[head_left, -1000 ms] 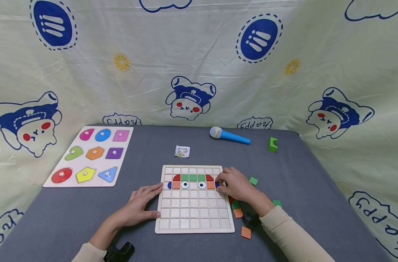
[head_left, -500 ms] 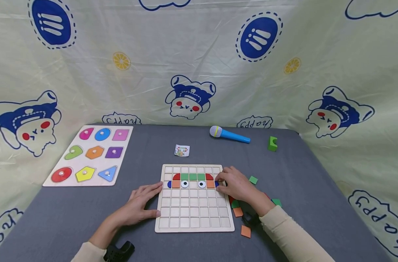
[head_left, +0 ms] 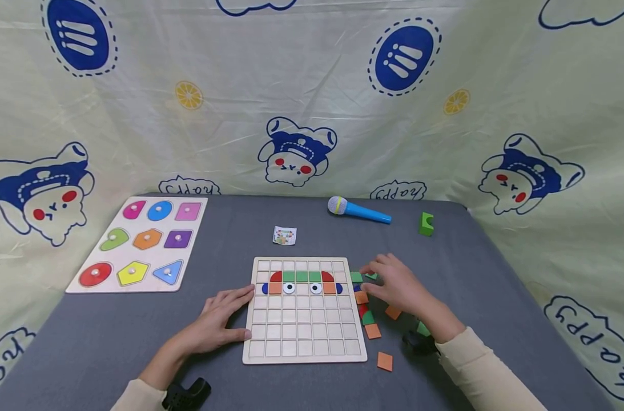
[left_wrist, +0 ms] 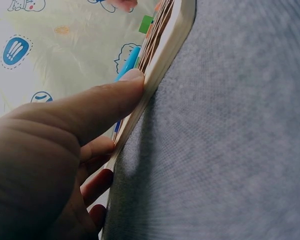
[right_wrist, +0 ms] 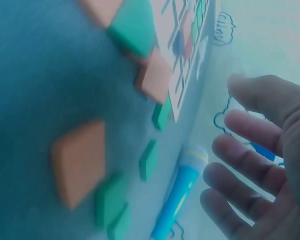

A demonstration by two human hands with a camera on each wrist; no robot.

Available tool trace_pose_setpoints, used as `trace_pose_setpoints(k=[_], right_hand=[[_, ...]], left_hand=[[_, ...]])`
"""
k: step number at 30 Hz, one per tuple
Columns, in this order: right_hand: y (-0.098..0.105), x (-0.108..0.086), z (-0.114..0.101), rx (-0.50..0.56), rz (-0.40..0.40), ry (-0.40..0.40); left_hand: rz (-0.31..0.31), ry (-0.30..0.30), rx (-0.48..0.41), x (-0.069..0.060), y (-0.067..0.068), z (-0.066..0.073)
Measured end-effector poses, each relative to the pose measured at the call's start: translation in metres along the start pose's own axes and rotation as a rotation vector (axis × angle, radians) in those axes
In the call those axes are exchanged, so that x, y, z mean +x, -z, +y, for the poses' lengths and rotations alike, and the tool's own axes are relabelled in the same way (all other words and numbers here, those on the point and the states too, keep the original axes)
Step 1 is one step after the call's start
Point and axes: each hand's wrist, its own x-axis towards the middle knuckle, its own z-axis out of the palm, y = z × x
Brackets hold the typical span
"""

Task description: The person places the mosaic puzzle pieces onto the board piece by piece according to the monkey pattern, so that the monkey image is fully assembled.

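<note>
A light wooden grid board (head_left: 305,334) lies before me. Its upper rows bear green squares (head_left: 301,277), a red rounded piece (head_left: 276,277) at either end, two orange squares (head_left: 328,288), two eye tiles (head_left: 315,288) and two blue rounded pieces (head_left: 339,289). Along the board's left edge rests my left hand (head_left: 216,322), thumb and fingertips touching the rim (left_wrist: 165,55). My right hand (head_left: 396,285) hovers right of the board over loose tiles, its fingers relaxed and spread, holding nothing in the right wrist view. It partly hides some tiles.
Orange tiles (head_left: 385,361) and green tiles (head_left: 423,329) lie scattered right of the board. Behind are a small picture card (head_left: 284,236), a blue toy microphone (head_left: 365,212) and a green notched block (head_left: 426,224). A shape puzzle (head_left: 155,257) lies at left.
My right hand has let go of the blue piece at the grid's right side and moved right, uncovering several tiles beside the board. My left hand stays at the left edge.
</note>
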Motion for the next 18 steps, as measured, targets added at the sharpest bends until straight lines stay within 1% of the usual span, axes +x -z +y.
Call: trace_pose_setpoints(k=[5, 9, 15, 18], right_hand=[[0.010, -0.017, 0.012, -0.009, 0.024, -0.008], [0.014, -0.032, 0.022, -0.022, 0.029, -0.035], [0.018, -0.053, 0.045, -0.038, 0.026, -0.071], [0.018, -0.061, 0.054, -0.047, 0.009, -0.089]], left_hand=[[-0.003, 0.005, 0.005, 0.000, 0.000, 0.000], [-0.003, 0.006, 0.001, 0.001, 0.001, 0.000], [-0.002, 0.003, 0.001, 0.000, 0.001, 0.000], [0.001, -0.002, 0.003, -0.001, 0.001, 0.000]])
